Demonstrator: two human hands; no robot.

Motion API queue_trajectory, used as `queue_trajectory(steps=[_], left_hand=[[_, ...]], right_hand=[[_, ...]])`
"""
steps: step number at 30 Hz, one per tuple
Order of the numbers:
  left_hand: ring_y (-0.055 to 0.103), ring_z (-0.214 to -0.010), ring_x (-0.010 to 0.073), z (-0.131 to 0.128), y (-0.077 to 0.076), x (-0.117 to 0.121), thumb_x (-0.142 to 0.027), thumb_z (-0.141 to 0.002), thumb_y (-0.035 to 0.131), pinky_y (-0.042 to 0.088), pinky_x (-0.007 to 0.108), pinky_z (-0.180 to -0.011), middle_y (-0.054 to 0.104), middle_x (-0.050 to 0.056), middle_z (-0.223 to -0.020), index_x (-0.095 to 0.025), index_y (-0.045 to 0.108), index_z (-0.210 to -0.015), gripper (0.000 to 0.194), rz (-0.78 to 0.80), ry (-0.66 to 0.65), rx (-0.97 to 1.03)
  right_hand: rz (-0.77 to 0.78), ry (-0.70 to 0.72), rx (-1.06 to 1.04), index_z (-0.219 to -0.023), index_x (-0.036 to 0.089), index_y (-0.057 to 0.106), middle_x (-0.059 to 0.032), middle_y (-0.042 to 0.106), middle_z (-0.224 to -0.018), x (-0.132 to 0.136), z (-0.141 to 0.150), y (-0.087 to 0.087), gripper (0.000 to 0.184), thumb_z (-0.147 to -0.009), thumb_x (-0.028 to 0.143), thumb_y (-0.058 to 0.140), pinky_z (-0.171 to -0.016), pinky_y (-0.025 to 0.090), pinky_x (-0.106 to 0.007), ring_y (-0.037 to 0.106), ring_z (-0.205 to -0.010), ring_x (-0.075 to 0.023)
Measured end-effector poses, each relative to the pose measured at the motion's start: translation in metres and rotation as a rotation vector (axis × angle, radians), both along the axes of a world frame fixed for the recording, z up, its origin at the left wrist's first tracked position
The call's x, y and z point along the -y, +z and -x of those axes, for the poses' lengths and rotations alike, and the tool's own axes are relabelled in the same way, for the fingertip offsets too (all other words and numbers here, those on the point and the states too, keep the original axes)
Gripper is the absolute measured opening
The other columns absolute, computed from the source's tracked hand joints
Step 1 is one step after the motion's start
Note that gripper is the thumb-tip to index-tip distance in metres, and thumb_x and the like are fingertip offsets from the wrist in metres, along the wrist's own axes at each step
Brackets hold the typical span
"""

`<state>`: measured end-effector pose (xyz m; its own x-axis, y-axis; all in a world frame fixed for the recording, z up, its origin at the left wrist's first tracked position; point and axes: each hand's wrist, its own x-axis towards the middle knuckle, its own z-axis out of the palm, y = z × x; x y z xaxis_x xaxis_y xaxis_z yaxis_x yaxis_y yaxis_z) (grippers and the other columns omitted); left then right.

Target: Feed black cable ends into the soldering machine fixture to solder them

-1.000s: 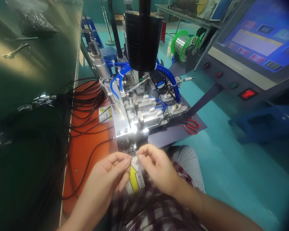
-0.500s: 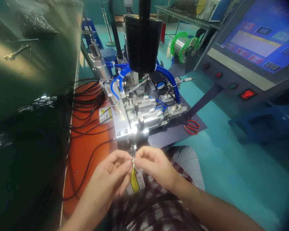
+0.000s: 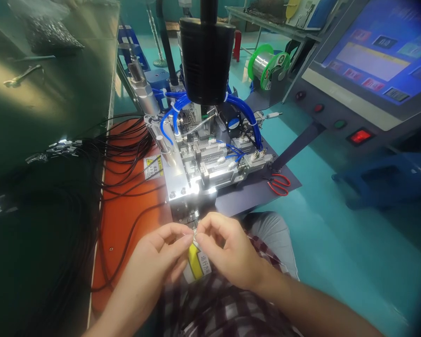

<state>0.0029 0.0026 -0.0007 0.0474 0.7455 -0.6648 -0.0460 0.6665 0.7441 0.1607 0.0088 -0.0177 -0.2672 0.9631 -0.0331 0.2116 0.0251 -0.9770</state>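
My left hand [image 3: 164, 252] is closed in a pinch, thumb against forefinger, at the near end of a metal machine [image 3: 210, 159]. Facing it, my right hand [image 3: 228, 243] pinches in the same way, its fingertips almost touching those of the left. Between the fingertips show thin pale wire ends [image 3: 195, 232], mostly covered by the fingers. Just below the hands is a white label with a yellow arrow [image 3: 195, 262]. Behind them lies the machine's bright front block [image 3: 192, 199].
Black cables [image 3: 133, 145] with silvery ends spread over the orange board [image 3: 129, 220] on the left. Red-handled pliers [image 3: 279, 184] lie to the right. A black nozzle [image 3: 206, 61] hangs over the machine. A solder wire spool [image 3: 266, 65] and a control screen [image 3: 375, 56] stand beyond.
Both hands stay together at the same place. The fingertips have come closer and now cover more of the thin wires. The view has shifted very slightly.
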Motion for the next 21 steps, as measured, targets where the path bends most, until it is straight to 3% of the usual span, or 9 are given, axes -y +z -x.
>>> queue_trajectory(steps=[4,13,18,21], left_hand=[[0.029,-0.037,0.0059,-0.001,0.004,0.001,-0.056,-0.056,0.081,0.021,0.02,-0.043,0.041,-0.008,-0.034,-0.017,0.065,-0.074,0.046,-0.013,0.001,-0.016],[0.031,-0.038,0.0062,0.001,0.004,0.005,-0.057,-0.067,0.077,0.028,0.019,-0.044,0.046,-0.007,-0.039,-0.02,0.059,-0.076,0.043,-0.064,-0.014,0.069],[0.043,-0.045,0.0102,0.004,0.0,0.009,-0.058,-0.076,0.071,0.03,0.02,-0.044,0.056,-0.002,-0.048,-0.02,0.06,-0.083,0.041,-0.139,-0.095,-0.048],[0.039,-0.048,0.0079,0.003,-0.003,0.013,-0.057,-0.079,0.07,0.028,0.019,-0.046,0.051,-0.005,-0.054,-0.021,0.06,-0.086,0.038,-0.194,-0.031,-0.085]], right_hand=[[-0.115,0.014,0.064,-0.074,0.018,0.055,0.0035,0.051,-0.068,0.003,-0.001,0.003,0.011,-0.085,0.016,0.055,-0.058,0.038,-0.024,0.048,-0.061,-0.0106],[0.129,-0.014,-0.018,-0.072,0.019,0.054,0.0053,0.049,-0.062,0.002,0.006,-0.002,0.013,-0.085,0.021,0.054,-0.054,0.037,-0.024,0.044,-0.055,-0.0101],[-0.034,-0.03,0.083,-0.072,0.019,0.053,0.0041,0.049,-0.065,0.004,0.005,0.002,0.013,-0.085,0.016,0.053,-0.057,0.037,-0.025,0.047,-0.059,-0.0108],[-0.16,-0.029,0.117,-0.073,0.019,0.052,0.003,0.049,-0.067,0.005,0.005,0.004,0.012,-0.084,0.014,0.051,-0.059,0.037,-0.026,0.047,-0.061,-0.0115]])
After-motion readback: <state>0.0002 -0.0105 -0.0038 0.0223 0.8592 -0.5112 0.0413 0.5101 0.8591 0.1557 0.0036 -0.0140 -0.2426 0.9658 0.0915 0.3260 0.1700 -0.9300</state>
